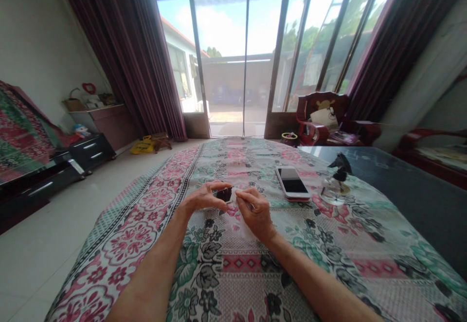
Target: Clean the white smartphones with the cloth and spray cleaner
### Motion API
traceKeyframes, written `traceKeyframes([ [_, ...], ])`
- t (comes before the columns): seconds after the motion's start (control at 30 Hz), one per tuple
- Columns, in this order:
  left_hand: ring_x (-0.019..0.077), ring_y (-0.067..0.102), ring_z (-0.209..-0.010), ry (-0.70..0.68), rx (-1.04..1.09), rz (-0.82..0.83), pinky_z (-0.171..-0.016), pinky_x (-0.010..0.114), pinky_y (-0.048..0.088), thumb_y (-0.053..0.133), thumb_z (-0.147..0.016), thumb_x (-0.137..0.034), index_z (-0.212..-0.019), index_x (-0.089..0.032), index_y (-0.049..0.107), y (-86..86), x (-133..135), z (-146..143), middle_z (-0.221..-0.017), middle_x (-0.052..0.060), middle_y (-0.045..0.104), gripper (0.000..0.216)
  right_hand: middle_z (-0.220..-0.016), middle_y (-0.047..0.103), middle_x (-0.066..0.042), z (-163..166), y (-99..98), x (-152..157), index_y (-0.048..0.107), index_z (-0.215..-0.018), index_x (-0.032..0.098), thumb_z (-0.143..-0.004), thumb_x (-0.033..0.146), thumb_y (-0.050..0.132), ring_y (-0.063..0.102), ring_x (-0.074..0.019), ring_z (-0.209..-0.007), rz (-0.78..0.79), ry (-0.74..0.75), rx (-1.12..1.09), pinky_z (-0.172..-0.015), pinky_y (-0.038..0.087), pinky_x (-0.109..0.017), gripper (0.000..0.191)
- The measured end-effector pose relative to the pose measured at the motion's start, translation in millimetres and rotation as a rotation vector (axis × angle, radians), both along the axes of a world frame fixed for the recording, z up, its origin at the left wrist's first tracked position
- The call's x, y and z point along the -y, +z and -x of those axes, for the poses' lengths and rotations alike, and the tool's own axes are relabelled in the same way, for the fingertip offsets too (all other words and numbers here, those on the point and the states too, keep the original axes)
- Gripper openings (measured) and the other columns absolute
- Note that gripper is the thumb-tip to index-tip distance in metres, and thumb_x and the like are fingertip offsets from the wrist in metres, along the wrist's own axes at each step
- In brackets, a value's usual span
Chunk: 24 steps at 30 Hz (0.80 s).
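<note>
My left hand (205, 198) and my right hand (255, 211) meet above a flower-patterned cloth (153, 229) that covers the surface before me. Between their fingertips sits a small dark flat object (225, 194). The left thumb and fingers pinch its left side. The right hand's fingers are curled and pinch at its right edge, possibly with something thin that is too small to make out. Both forearms reach in from the bottom of the view.
A smartphone (292, 183) in a pink case lies face up right of my hands. A small clear glass item with a dark horse figure (336, 181) stands beyond it. A dark glass table (408, 186), red wooden chairs (321, 117) and sliding glass doors (248, 59) lie farther off.
</note>
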<state>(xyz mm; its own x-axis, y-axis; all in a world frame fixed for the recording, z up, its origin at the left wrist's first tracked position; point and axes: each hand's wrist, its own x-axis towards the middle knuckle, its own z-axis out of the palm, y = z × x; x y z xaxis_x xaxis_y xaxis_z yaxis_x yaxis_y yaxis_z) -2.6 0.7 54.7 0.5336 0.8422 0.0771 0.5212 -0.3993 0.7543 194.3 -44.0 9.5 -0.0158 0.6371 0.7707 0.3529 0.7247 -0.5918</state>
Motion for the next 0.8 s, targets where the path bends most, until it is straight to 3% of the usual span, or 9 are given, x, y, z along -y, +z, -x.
traceKeyframes([
  [0.17,0.0233,0.054,-0.11,0.012,0.009,-0.009,-0.097,0.033,0.041,0.079,-0.06,-0.034,-0.122,-0.025,0.063,-1.8,-2.9,2.8,-0.115,0.002,0.063,0.065,-0.079,0.065,-0.004,2.2,0.5,-0.2,0.072,-0.092,0.022,-0.086,0.02,0.057,0.061,-0.0144,-0.076,-0.003,0.02,-0.012,-0.071,0.051,-0.027,0.017],
  [0.43,0.0243,0.054,-0.109,-0.052,-0.002,0.025,-0.097,0.035,0.041,0.08,-0.058,-0.035,-0.119,-0.028,0.065,3.3,3.8,-9.9,-0.114,0.0,0.064,0.064,-0.078,0.065,-0.004,-13.8,-3.0,-15.4,0.073,-0.09,0.021,-0.085,0.021,0.056,0.061,-0.0157,-0.075,0.074,-0.117,-0.015,-0.07,0.05,-0.028,0.018],
  [0.8,0.0227,0.055,-0.105,-0.019,0.187,0.079,-0.095,0.036,0.043,0.075,-0.062,-0.027,-0.124,-0.022,0.061,-10.0,-11.4,15.5,-0.11,0.004,0.065,0.064,-0.076,0.064,-0.003,3.4,5.7,5.9,0.07,-0.088,0.021,-0.085,0.017,0.056,0.06,-0.0139,-0.074,-0.07,0.06,0.089,-0.069,0.05,-0.026,0.014],
])
